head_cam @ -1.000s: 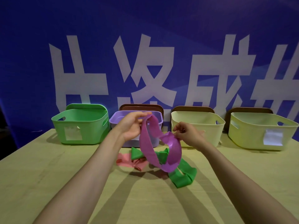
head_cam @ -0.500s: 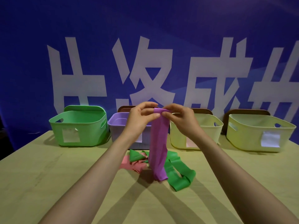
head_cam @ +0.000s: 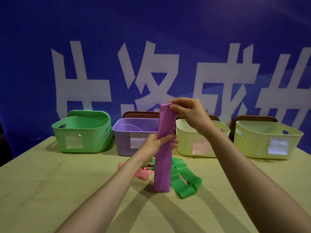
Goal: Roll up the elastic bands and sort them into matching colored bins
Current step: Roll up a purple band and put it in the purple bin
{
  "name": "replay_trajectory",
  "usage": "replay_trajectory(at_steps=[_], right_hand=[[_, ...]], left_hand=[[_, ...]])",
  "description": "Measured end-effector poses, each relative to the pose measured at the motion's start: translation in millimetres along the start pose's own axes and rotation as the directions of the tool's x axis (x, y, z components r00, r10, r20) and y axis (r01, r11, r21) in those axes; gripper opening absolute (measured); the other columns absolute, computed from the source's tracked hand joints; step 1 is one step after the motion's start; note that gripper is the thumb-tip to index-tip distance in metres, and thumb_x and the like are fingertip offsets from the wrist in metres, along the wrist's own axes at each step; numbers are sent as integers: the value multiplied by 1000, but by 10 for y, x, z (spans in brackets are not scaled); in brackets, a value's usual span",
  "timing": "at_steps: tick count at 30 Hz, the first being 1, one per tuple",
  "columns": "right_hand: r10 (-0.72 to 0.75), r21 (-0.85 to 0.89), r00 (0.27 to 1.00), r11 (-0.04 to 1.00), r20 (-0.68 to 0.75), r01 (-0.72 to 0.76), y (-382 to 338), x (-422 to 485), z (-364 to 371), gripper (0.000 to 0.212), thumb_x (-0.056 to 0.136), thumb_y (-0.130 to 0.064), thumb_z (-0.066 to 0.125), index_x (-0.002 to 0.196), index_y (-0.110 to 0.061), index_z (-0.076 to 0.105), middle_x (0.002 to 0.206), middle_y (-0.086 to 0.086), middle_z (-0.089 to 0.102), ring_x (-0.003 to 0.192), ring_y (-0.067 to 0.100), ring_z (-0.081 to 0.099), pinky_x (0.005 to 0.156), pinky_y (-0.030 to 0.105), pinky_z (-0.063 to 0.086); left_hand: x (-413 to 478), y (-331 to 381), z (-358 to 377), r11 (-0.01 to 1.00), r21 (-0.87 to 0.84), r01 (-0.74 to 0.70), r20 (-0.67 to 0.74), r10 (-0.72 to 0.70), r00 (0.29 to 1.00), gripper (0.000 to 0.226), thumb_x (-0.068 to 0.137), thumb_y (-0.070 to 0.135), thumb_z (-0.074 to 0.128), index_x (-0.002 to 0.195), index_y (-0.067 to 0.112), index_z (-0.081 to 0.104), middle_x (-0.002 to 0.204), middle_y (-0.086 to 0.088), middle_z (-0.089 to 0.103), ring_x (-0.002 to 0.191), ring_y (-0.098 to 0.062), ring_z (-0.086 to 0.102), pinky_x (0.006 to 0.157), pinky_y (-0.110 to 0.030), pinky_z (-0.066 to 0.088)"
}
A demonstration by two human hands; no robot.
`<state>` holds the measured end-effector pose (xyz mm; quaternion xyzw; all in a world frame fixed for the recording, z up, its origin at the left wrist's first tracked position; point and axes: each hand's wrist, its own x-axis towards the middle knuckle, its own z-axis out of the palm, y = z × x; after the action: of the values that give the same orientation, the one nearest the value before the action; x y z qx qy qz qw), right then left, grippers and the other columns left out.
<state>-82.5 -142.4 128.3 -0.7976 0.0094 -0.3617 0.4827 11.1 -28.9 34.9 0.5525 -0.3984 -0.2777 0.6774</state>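
A purple elastic band (head_cam: 163, 163) hangs flat and vertical over the table, its lower end near the tabletop. My right hand (head_cam: 188, 110) pinches its top end. My left hand (head_cam: 159, 142) grips it lower down, about a third of the way along. Behind and beside it on the table lie a green band (head_cam: 185, 179) and a crumpled pink band (head_cam: 143, 173). At the back stand a green bin (head_cam: 82, 132), a purple bin (head_cam: 134, 137) and two pale yellow bins (head_cam: 198, 140) (head_cam: 267, 140).
The wooden table (head_cam: 50, 182) runs to a blue wall with large white characters. Each bin carries a paper label on its front. Brown boards stand behind the purple and yellow bins.
The purple band went from a twisted loop to a flat strip hanging straight. My left hand slid down from the top end to mid-strip, while my right hand raised the top.
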Motion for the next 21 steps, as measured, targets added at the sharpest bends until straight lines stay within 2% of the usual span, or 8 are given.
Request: replay_trajectory(at_steps=[5, 8, 10, 12, 14, 17, 21], right_hand=[[26, 104, 996, 994, -81, -18, 18, -20, -88, 16, 91, -10, 60, 105, -10, 68, 95, 4, 70, 93, 19, 67, 79, 28, 58], [46, 112, 993, 993, -107, -34, 80, -60, -64, 17, 91, -11, 61, 106, -10, 68, 95, 3, 70, 91, 16, 66, 78, 26, 57], [50, 105, 993, 994, -110, -38, 89, -81, -62, 15, 90, -12, 62, 104, -12, 68, 94, 2, 71, 89, 13, 65, 77, 26, 57], [36, 84, 996, 996, -79, -30, 78, -104, -69, 13, 91, -11, 61, 101, -14, 69, 92, 1, 70, 86, 10, 66, 75, 24, 56], [30, 92, 997, 995, -74, -23, 70, -115, -79, 13, 90, -11, 61, 101, -13, 69, 92, 2, 70, 85, 10, 65, 76, 25, 56], [38, 126, 995, 992, -92, -27, 37, -112, -106, 13, 90, -11, 62, 100, -15, 69, 90, 2, 70, 83, 10, 65, 74, 25, 56], [83, 171, 993, 983, -86, -67, 8, -146, -136, 10, 89, -12, 63, 94, -19, 68, 89, -2, 69, 82, 8, 65, 73, 24, 56]], left_hand=[[-127, -443, -35, 989, 71, 126, 30, -128, 991, 12, 92, 16, 59, 99, 9, 66, 89, -5, 74, 83, -21, 70, 88, -37, 54], [-130, -491, -77, 949, 278, 150, 69, -176, 982, 20, 90, 21, 63, 109, 16, 66, 108, -3, 71, 104, -19, 65, 100, -37, 47], [-131, -445, -75, 935, 326, 140, 56, -167, 984, 39, 84, 22, 71, 121, 21, 57, 119, 0, 65, 111, -16, 62, 100, -36, 48], [-154, -316, -69, 964, 258, 66, -21, -63, 998, 48, 79, 20, 75, 122, 23, 54, 119, 1, 65, 109, -15, 62, 94, -31, 52], [-186, -158, -72, 963, 269, 2, -61, 15, 998, 36, 83, 20, 70, 117, 19, 59, 114, -1, 68, 106, -18, 64, 88, -28, 54], [-304, 64, -68, 920, 391, 0, 2, 0, 1000, 21, 91, 17, 62, 111, 12, 66, 103, -5, 72, 96, -19, 68, 75, -27, 55], [-598, 240, 59, 978, 202, 56, 162, -90, 983, 17, 92, 11, 58, 105, 16, 67, 94, 2, 73, 79, -11, 67, 62, -20, 51]])
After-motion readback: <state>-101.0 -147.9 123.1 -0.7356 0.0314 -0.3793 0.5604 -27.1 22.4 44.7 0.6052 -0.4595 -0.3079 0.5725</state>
